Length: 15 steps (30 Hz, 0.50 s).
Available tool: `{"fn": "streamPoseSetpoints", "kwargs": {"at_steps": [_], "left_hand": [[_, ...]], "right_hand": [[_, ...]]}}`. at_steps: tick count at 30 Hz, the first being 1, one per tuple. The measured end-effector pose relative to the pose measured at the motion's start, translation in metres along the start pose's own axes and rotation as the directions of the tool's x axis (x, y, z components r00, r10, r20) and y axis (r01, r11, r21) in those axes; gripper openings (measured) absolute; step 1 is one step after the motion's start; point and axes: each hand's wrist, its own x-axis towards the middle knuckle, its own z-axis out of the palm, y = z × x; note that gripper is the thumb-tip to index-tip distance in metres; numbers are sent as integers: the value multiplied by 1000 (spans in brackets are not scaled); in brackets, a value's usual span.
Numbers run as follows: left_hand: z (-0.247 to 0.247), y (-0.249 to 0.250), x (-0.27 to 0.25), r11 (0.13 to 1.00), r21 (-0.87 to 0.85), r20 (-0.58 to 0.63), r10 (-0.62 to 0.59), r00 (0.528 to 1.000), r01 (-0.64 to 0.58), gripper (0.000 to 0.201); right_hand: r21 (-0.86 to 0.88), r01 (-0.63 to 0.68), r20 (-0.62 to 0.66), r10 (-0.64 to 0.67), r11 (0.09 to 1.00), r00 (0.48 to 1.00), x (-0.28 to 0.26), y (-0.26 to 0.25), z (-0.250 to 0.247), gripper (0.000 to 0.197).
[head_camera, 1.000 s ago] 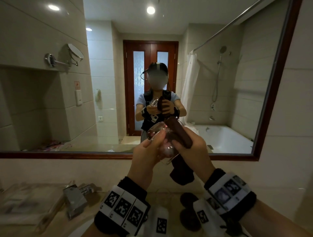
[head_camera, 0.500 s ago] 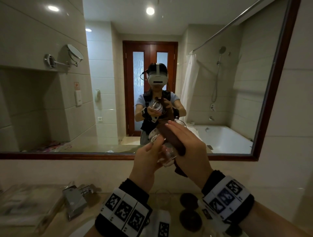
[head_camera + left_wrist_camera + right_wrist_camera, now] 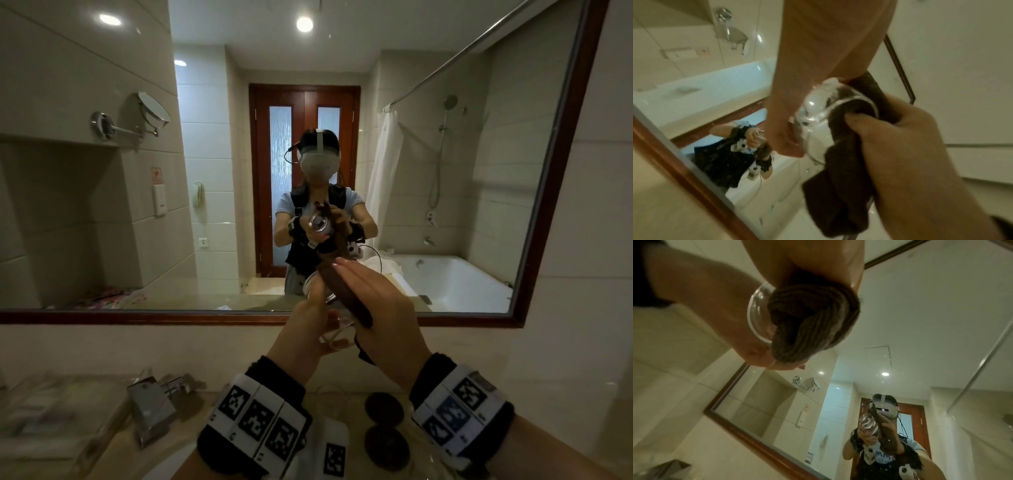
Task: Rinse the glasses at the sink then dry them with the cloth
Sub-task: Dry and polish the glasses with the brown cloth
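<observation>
A clear glass (image 3: 333, 337) is held up in front of the mirror. My left hand (image 3: 313, 310) grips it from the left, fingers wrapped round its wall (image 3: 816, 129). A dark brown cloth (image 3: 344, 294) lies over the glass and is stuffed into its mouth (image 3: 812, 318). My right hand (image 3: 371, 301) pinches that cloth against the rim, with the thumb inside the glass (image 3: 859, 117) and the fingers stretched along the outside. The loose end of the cloth (image 3: 838, 194) hangs below the right palm. The rim of the glass (image 3: 756, 314) shows beside the wadded cloth.
Below the hands on the counter are two dark round coasters (image 3: 383, 409), a chrome fitting (image 3: 150, 409) and a tray of packets (image 3: 51, 421) at the left. The wood-framed mirror (image 3: 137, 317) stands close behind the glass. The pale basin rim (image 3: 171, 460) shows at the bottom edge.
My right hand has turned the cloth over the glass and its fingers have straightened along it. The cloth's hanging end has drawn up behind the hand. The left hand keeps its grip.
</observation>
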Motion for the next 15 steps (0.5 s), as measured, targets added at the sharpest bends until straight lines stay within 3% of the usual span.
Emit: {"fn": "streamPoseSetpoints", "kwargs": {"at_steps": [4,6,9,10,13,15], "left_hand": [[1,-8,-2,994,49,-65,106,992,-103,51],[1,-6,-2,988,28,-61,155,986,-153,48],[-3,-2,-3,976,-24,-16,216,976,-216,33],[-7,-1,-2,973,2,11,229,973,-229,27],[-22,5,-2,966,151,81,201,976,-212,12],[-33,12,-5,950,222,152,188,970,-218,12]], "right_hand": [[158,-61,-72,73,985,995,1,-2,1,41],[274,-167,-68,193,947,979,3,3,-2,33],[495,-451,161,431,743,888,7,9,-8,37],[535,-481,182,461,694,868,8,10,-9,37],[480,-292,-10,338,827,941,10,8,-15,46],[461,-146,-24,177,875,984,13,12,-21,45]]}}
